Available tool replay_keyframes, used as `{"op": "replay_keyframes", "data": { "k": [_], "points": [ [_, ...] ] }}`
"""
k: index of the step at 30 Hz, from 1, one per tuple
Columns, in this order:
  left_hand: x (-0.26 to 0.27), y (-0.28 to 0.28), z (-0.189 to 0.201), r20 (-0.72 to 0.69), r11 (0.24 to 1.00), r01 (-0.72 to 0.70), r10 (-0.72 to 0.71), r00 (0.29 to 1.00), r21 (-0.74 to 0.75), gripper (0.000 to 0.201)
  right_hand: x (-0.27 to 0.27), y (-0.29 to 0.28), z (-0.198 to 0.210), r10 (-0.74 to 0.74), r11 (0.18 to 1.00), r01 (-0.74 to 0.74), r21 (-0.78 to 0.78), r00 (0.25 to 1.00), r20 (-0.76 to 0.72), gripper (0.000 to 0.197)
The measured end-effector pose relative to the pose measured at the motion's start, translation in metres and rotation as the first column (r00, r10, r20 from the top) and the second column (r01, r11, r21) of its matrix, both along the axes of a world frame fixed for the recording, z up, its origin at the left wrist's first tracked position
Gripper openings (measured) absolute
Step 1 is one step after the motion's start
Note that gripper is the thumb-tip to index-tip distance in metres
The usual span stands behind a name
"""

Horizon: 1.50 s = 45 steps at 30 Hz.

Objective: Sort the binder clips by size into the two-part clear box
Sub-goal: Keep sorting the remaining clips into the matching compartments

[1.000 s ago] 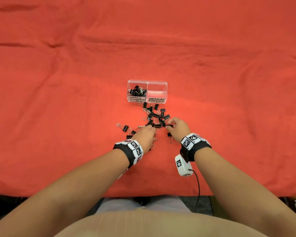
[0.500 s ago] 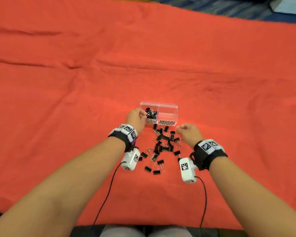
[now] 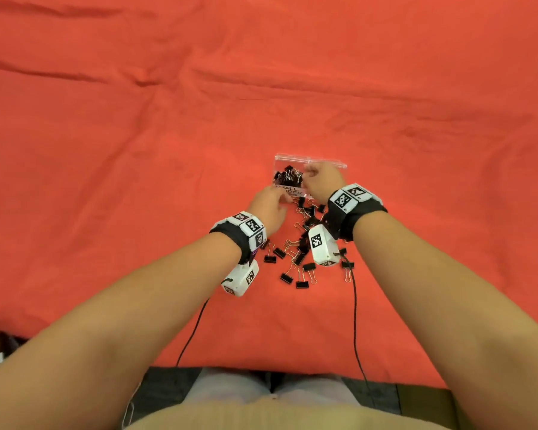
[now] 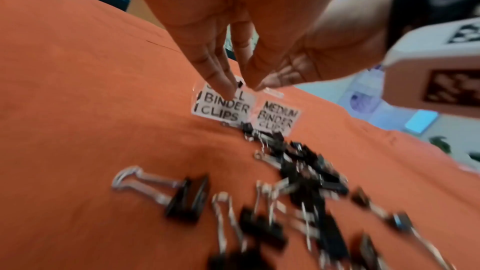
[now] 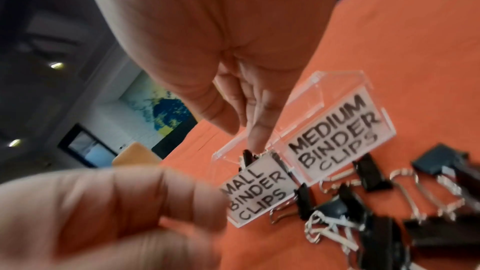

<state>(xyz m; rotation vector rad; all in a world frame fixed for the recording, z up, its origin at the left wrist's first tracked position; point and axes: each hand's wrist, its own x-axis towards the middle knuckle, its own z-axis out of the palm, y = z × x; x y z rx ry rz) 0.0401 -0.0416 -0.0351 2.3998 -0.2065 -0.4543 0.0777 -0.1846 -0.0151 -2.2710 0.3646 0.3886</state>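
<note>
The two-part clear box [image 3: 339,165] [image 4: 223,106] [image 5: 337,81] stands on the red cloth, labelled SMALL and MEDIUM BINDER CLIPS. Several small black clips [image 3: 288,178] lie in its left part; what the right part holds is hidden by my right hand. My right hand [image 3: 311,173] [image 5: 244,128] hangs over the divider, fingers pointing down, pinching a small binder clip [image 5: 248,156] above the small part. My left hand [image 3: 271,203] [image 4: 241,87] is just in front of the small label, fingers straight and empty. A loose pile of black clips [image 3: 298,259] [image 4: 306,171] [image 5: 369,171] lies before the box.
Wrinkled red cloth [image 3: 137,150] covers the whole table. Its front edge runs just before my lap. The right wrist camera [image 3: 322,248] hangs over the clip pile, and two black cables [image 3: 354,321] trail back toward me.
My left hand has drawn back from the small compartment to the front of the box. My right hand has moved from beside the pile up over the box.
</note>
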Motion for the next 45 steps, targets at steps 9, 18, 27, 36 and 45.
{"op": "replay_keyframes", "data": {
  "k": [9, 18, 27, 36, 45],
  "points": [
    [-0.061, -0.010, -0.039, -0.119, 0.961, 0.257, -0.244, 0.962, 0.106, 0.039, -0.089, -0.032, -0.038, 0.145, 0.934, -0.182, -0.309, 0.980, -0.140, 0.022],
    [-0.054, -0.027, -0.041, -0.097, 0.974, 0.209, -0.201, 0.975, 0.085, 0.024, -0.123, -0.054, -0.052, 0.078, 0.984, -0.080, -0.158, 0.997, -0.022, 0.031],
    [-0.049, 0.003, -0.032, -0.148, 0.987, -0.155, 0.146, 0.978, -0.050, 0.018, -0.118, -0.061, -0.038, -0.013, 0.999, 0.007, -0.046, 0.993, -0.120, 0.018],
    [-0.053, 0.018, -0.029, -0.164, 0.996, -0.086, 0.089, 0.982, 0.025, 0.026, -0.112, -0.038, -0.047, 0.261, 0.918, -0.264, -0.295, 0.964, -0.051, 0.020],
    [-0.074, -0.007, -0.032, -0.016, 0.971, 0.194, -0.194, 0.981, 0.139, 0.018, -0.121, -0.056, -0.055, 0.162, 0.955, -0.164, -0.247, 0.986, -0.025, 0.014]
  ]
}}
